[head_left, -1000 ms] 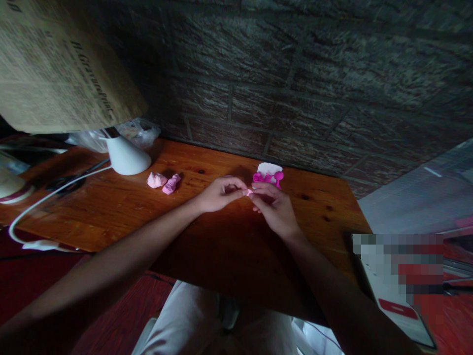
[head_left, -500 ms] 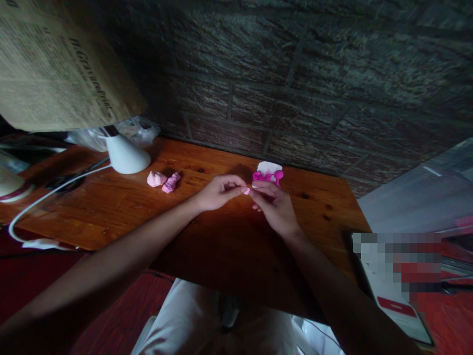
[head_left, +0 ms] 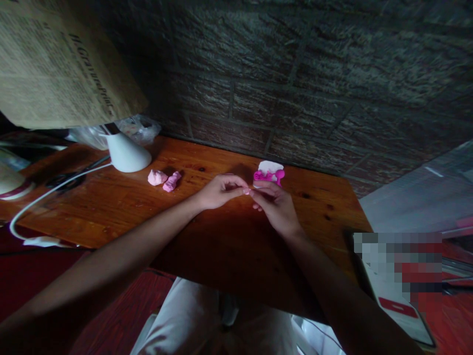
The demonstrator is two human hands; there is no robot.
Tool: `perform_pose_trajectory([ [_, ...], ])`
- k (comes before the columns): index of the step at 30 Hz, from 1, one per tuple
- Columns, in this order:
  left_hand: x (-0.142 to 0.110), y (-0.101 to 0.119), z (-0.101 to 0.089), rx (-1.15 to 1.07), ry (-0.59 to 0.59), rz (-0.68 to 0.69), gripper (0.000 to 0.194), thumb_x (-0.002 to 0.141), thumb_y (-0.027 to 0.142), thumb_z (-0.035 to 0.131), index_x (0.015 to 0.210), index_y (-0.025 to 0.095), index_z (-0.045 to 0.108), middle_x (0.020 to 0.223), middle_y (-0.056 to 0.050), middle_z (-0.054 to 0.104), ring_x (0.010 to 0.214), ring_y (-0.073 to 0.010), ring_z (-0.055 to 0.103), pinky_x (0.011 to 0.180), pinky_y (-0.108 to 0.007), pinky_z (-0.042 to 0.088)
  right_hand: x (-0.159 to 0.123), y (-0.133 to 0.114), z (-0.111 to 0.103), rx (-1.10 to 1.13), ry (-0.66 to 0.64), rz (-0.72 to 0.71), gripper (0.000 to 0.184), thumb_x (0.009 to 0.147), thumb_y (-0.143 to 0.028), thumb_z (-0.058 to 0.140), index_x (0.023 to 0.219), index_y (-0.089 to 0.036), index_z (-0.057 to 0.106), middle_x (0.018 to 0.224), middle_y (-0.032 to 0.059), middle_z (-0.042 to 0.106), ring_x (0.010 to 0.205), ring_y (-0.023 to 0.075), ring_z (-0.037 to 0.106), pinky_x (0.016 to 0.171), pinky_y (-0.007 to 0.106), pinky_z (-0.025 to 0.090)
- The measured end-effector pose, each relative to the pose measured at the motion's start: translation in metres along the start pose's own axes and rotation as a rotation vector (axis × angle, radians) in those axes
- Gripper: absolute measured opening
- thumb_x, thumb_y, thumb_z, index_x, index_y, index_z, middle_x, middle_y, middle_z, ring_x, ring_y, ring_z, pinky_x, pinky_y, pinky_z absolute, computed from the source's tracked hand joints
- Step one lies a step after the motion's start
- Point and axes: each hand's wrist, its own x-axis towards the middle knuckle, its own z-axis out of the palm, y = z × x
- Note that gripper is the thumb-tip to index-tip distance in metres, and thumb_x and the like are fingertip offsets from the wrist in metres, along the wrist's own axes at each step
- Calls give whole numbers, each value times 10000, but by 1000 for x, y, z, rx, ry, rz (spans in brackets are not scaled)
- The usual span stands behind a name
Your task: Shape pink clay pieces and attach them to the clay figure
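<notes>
Over the middle of the wooden table, the fingertips of my left hand [head_left: 220, 192] and my right hand [head_left: 278, 206] meet. Pinched between them is a small piece of pink clay [head_left: 247, 191], mostly covered by the fingers. Just behind my right hand lie bright magenta shaped pieces [head_left: 269, 175], one with a round end, against a whitish sheet [head_left: 271, 166]. Left of my hands, two pink clay lumps rest side by side: a paler, chunky lump [head_left: 157, 177] and a longer, pinker lump [head_left: 172, 181].
A lamp with a white cone base [head_left: 129, 155] and a newsprint shade [head_left: 55, 64] stands at the left, its white cable [head_left: 48, 190] curving over the table. Behind it is a clear plastic bag [head_left: 138, 129]. A brick-patterned wall [head_left: 251, 103] borders the table's back. A phone-like device [head_left: 399, 313] is at lower right.
Both hands stay in almost the same place, fingertips still together. Less of the pink clay shows between them now. The view has shifted very slightly.
</notes>
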Motion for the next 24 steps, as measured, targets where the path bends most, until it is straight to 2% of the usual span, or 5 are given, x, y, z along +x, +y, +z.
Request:
perform_pose_trajectory([
  [5,0,4,1,-11,22,-16,250,880,386,742,918,140,765,912,-63,777,844,-150,700,861,-297,549,1,-1,0,12,16,-1,402,737,-451,822,1040,-205,725,976,57,794,546,113,661,518,268,555],
  [10,1,10,2,-22,21,-68,273,915,400,696,925,135,764,888,-54,768,825,-143,691,809,-275,545,2,-1,-1,40,58,10,404,732,-438,819,1043,-198,727,938,47,791,548,107,652,518,255,538],
  [17,1,1,1,-1,11,-19,205,882,336,733,938,140,760,938,-67,769,859,-143,695,860,-286,541,2,0,-2,45,54,19,422,732,-451,826,1059,-201,734,963,60,786,574,113,660,539,267,546],
  [24,-1,2,0,39,-25,5,190,920,310,683,939,128,734,913,-64,742,805,-129,665,773,-262,536,1,-1,0,30,20,48,396,733,-471,824,1033,-219,767,884,40,793,577,123,674,526,257,544],
])
